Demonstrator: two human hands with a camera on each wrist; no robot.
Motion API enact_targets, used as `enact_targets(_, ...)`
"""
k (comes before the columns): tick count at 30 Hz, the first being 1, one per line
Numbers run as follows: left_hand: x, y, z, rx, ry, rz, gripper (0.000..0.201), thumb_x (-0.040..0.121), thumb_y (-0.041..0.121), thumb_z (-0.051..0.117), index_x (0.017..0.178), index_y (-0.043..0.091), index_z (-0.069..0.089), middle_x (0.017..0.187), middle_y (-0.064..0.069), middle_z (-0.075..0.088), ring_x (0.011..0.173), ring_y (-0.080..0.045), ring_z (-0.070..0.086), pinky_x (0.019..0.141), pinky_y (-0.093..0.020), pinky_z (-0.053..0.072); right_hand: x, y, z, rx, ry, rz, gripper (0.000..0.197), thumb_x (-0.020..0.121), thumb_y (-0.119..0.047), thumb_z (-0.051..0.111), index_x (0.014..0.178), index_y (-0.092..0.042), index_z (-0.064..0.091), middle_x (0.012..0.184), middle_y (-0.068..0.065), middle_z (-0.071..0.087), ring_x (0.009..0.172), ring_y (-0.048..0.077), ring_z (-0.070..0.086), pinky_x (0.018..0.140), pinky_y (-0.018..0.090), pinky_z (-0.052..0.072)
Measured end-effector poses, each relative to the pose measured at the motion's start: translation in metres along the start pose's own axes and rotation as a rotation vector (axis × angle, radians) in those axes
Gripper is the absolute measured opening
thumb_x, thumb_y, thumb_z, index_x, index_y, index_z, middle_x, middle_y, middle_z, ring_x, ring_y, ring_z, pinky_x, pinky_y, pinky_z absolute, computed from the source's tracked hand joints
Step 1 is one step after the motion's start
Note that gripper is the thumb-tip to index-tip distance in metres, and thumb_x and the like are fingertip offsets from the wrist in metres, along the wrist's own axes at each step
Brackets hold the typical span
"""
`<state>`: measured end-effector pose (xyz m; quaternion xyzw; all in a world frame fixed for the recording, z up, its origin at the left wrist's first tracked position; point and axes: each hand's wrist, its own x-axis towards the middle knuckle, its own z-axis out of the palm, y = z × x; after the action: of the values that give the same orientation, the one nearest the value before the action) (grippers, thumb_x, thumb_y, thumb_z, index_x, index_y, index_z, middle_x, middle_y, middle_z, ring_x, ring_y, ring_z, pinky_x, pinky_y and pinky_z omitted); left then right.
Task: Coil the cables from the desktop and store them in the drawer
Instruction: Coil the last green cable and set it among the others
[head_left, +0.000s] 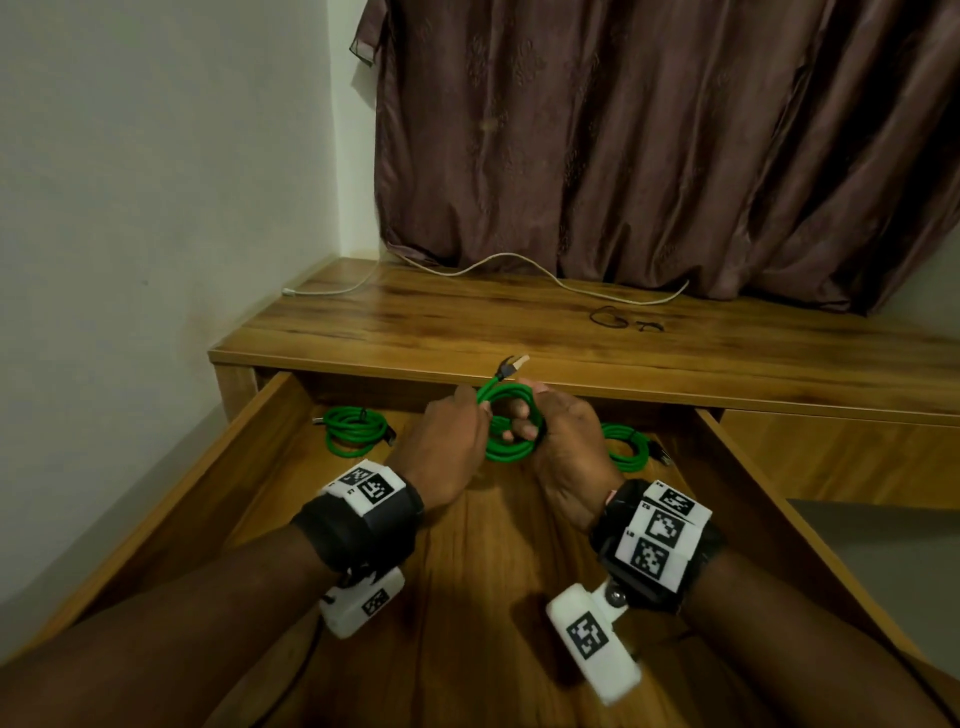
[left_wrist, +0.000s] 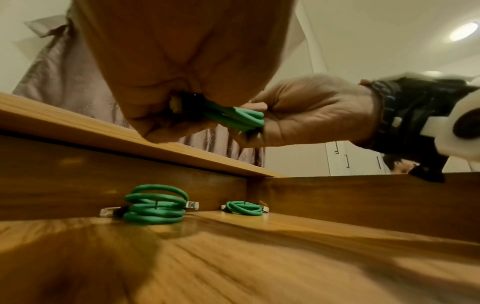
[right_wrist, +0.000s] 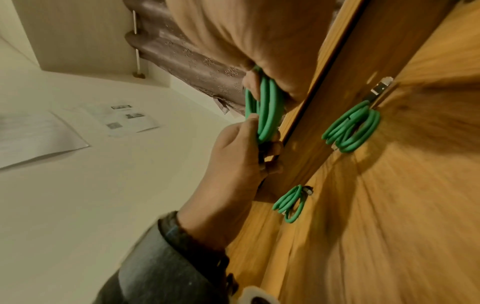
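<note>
Both hands grip green coil, fingertips hidden

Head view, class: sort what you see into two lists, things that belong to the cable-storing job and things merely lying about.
Belongs to the job:
held green coil
left hand
right hand
left stored coil
right stored coil
drawer
white cable on the desktop

Lying about:
curtain
black ties

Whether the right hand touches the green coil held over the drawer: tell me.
Touching. In the head view the right hand has fingers curled through the held green coil; the left wrist view shows the strands pinched in its grip, above the drawer.
</note>
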<state>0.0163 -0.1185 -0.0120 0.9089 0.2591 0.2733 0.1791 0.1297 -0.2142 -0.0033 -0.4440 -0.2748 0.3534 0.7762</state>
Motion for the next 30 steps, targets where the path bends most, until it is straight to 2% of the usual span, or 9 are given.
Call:
enact_targets(3, -0.008, 0.004, 0.001, 0.0, -0.027, 0.07, 0.02, 0.113, 0.033, 0.033, 0.104, 0.02, 0.045, 0.087, 0.001, 0.059, 0.067, -0.012, 0.056, 0.054, -0.028, 0.038, 0.002, 0.005, -0.007, -0.087, 0.023, 0.025, 0.033, 0.112, -0.011, 0.033, 0.115, 0.001, 0.064, 0.057, -0.006, 0.044, 0.045, 0.003, 0.035, 0.051, 0.022, 0.041)
enact_targets(8, -0.01, 0.01, 0.003, -0.065, -0.074, 0.072, 0.017, 0.113, 0.032, 0.033, 0.104, 0.021, 0.042, 0.083, 0.005, 0.057, 0.064, -0.007, 0.054, 0.052, -0.017, 0.038, -0.005, 0.001, -0.016, -0.266, -0.053, 0.019, 0.034, 0.114, -0.017, 0.033, 0.115, -0.002, 0.064, 0.058, -0.007, 0.045, 0.046, 0.002, 0.038, 0.052, 0.02, 0.042)
enact_targets(12, -0.008, 0.013, -0.005, 0.015, -0.115, 0.081, 0.017, 0.113, 0.032, 0.032, 0.107, 0.021, 0.043, 0.093, 0.001, 0.061, 0.072, -0.009, 0.057, 0.056, -0.025, 0.038, -0.01, -0.005, -0.011, -0.304, -0.099, -0.002, 0.032, 0.112, -0.029, 0.043, 0.115, -0.004, 0.063, 0.058, -0.007, 0.049, 0.046, 0.004, 0.042, 0.049, 0.02, 0.042)
enact_targets(14, -0.006, 0.015, -0.009, 0.035, -0.121, 0.105, 0.016, 0.113, 0.033, 0.033, 0.112, 0.022, 0.045, 0.096, 0.004, 0.06, 0.075, -0.007, 0.056, 0.057, -0.023, 0.035, -0.01, -0.002, -0.008, -0.328, -0.079, -0.061, 0.035, 0.108, -0.036, 0.054, 0.113, -0.004, 0.067, 0.071, 0.0, 0.065, 0.06, 0.016, 0.057, 0.052, 0.023, 0.045)
enact_targets(16, -0.004, 0.015, -0.009, 0.05, -0.098, 0.146, 0.016, 0.113, 0.033, 0.035, 0.11, 0.022, 0.047, 0.096, 0.005, 0.059, 0.078, -0.01, 0.056, 0.058, -0.022, 0.034, -0.009, 0.001, -0.007, -0.334, -0.038, -0.115, 0.031, 0.105, -0.035, 0.06, 0.112, -0.006, 0.068, 0.087, 0.01, 0.068, 0.073, 0.029, 0.056, 0.054, 0.029, 0.045)
enact_targets(20, -0.002, 0.011, -0.003, -0.029, -0.041, 0.183, 0.023, 0.112, 0.037, 0.037, 0.1, 0.021, 0.048, 0.089, 0.004, 0.057, 0.079, -0.015, 0.059, 0.067, -0.036, 0.047, -0.005, -0.003, -0.012, -0.32, -0.014, -0.185, 0.026, 0.109, -0.028, 0.054, 0.111, -0.005, 0.063, 0.074, 0.006, 0.057, 0.05, 0.011, 0.045, 0.049, 0.024, 0.042)
enact_targets(25, -0.004, 0.011, 0.004, 0.067, -0.043, 0.132, 0.021, 0.112, 0.037, 0.031, 0.105, 0.025, 0.047, 0.092, 0.005, 0.054, 0.08, -0.007, 0.049, 0.062, -0.024, 0.034, -0.009, -0.002, -0.015, -0.337, -0.08, -0.195, 0.027, 0.11, -0.027, 0.051, 0.117, -0.002, 0.06, 0.066, -0.006, 0.056, 0.049, 0.006, 0.045, 0.052, 0.025, 0.043)
enact_targets(28, -0.002, 0.005, 0.0, 0.14, -0.016, 0.123, 0.027, 0.111, 0.039, 0.03, 0.107, 0.023, 0.051, 0.096, 0.002, 0.059, 0.089, -0.017, 0.051, 0.073, -0.038, 0.047, -0.005, -0.005, -0.014, -0.354, -0.137, -0.16, 0.027, 0.111, -0.027, 0.048, 0.119, -0.004, 0.058, 0.062, -0.013, 0.058, 0.052, 0.002, 0.05, 0.056, 0.022, 0.044)
enact_targets(30, -0.002, 0.005, -0.006, 0.171, 0.015, 0.125, 0.028, 0.11, 0.04, 0.03, 0.104, 0.022, 0.051, 0.096, -0.001, 0.06, 0.091, -0.023, 0.052, 0.079, -0.046, 0.049, -0.002, -0.012, -0.015, -0.365, -0.161, -0.127, 0.037, 0.11, -0.04, 0.046, 0.117, -0.006, 0.059, 0.072, -0.003, 0.065, 0.058, 0.01, 0.058, 0.061, 0.026, 0.048)
